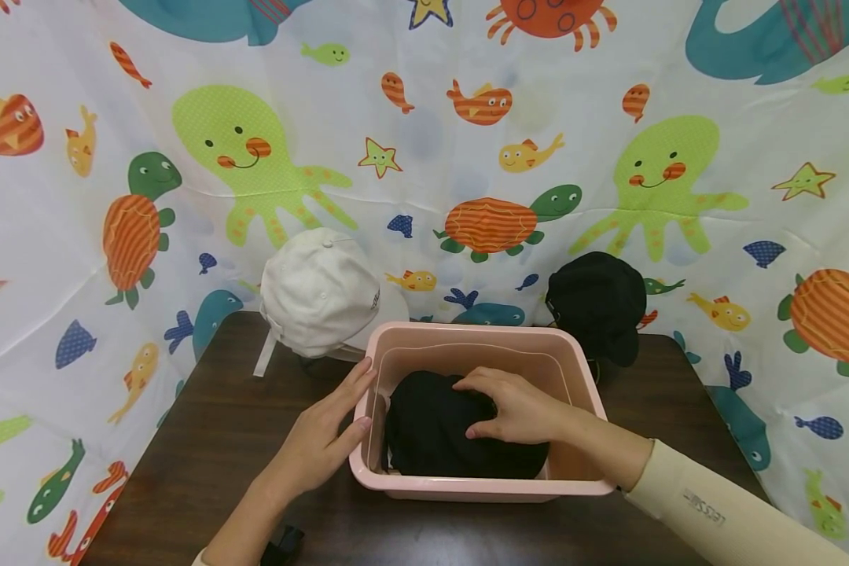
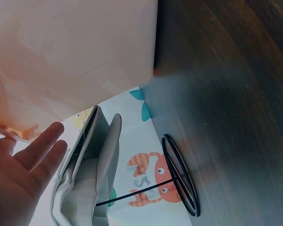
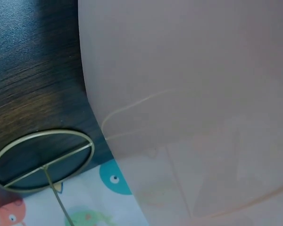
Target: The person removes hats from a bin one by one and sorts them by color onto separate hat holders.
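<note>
A pink plastic bin (image 1: 481,487) stands on the table with a soft black cap (image 1: 431,424) inside it. My right hand (image 1: 520,409) reaches over the bin's right side and grips the cap's top, thumb and fingers bent around a fold of the black fabric. The right wrist view shows mostly the bin's outer wall (image 3: 188,94); that hand is hidden there. At the bin's left rim my left hand (image 1: 318,444) rests with fingers extended. In the left wrist view, the fingers (image 2: 42,141) of this hand reach to the bin's edge.
Behind the bin's left side a white cap (image 1: 318,291) hangs on a stand with a black ring base (image 2: 181,176). Another black cap (image 1: 594,303) is at the back right, near a gold ring-based stand (image 3: 42,132). A sea-creature cloth (image 1: 424,196) hangs behind the dark wooden table (image 1: 205,440).
</note>
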Tool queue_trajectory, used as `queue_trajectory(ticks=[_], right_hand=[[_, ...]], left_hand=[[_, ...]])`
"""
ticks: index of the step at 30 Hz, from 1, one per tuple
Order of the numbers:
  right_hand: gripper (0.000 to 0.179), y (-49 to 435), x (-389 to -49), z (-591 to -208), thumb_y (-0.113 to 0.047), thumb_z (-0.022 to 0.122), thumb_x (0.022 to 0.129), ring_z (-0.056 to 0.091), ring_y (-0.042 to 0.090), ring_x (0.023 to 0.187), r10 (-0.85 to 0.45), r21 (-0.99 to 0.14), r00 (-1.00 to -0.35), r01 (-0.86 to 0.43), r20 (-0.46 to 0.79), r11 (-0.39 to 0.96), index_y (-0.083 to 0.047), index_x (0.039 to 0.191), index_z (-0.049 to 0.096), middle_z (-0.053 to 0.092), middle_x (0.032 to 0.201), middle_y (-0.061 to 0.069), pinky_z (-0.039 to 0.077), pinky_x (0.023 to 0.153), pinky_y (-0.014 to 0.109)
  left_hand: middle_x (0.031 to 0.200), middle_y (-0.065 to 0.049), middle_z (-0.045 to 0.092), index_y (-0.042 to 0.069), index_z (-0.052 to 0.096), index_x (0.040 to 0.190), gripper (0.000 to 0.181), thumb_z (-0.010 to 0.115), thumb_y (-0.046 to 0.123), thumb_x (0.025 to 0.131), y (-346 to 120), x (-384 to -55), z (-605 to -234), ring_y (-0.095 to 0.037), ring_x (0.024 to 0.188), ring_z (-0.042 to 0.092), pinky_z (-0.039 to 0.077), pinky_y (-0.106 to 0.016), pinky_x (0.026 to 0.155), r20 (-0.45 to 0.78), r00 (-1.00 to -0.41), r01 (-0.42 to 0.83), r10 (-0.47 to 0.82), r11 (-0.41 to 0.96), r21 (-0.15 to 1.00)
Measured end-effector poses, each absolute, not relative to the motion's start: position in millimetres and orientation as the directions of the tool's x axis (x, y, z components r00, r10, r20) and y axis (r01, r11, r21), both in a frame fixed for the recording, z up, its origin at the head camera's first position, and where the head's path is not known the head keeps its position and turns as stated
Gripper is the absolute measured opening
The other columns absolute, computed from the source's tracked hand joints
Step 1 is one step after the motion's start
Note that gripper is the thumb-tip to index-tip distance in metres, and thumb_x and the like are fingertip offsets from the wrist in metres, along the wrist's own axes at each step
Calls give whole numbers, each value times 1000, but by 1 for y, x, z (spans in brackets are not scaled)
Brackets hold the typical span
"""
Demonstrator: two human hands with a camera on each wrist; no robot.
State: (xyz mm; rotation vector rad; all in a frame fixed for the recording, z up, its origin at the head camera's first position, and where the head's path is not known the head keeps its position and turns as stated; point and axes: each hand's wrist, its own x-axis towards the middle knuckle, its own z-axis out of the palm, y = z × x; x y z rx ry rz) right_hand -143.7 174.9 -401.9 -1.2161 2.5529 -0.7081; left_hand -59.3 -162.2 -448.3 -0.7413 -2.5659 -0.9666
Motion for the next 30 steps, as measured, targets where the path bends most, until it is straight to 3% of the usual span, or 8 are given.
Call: queue_trajectory(ticks=[18, 30], right_hand=[[34, 173, -145, -408, -8, 79, 93, 67, 14, 108, -839, -477, -539, -759, 80, 443, -9, 126, 72, 71, 118, 0, 56, 98, 39], [30, 174, -147, -409, 6, 77, 89, 72, 12, 99, -839, -472, -508, -799, 196, 373, -10, 114, 79, 76, 107, -1, 59, 90, 34]], left_hand=[[170, -2, 32, 7, 43, 160, 60, 60, 19, 104, -161, -60, -448, -21, 150, 41, 20, -13, 119, 450, -817, 569, 360, 628, 531], [170, -2, 32, 7, 43, 160, 60, 60, 19, 104, -162, -61, -449, -22, 150, 41, 19, -12, 118, 457, -813, 574, 360, 626, 529]])
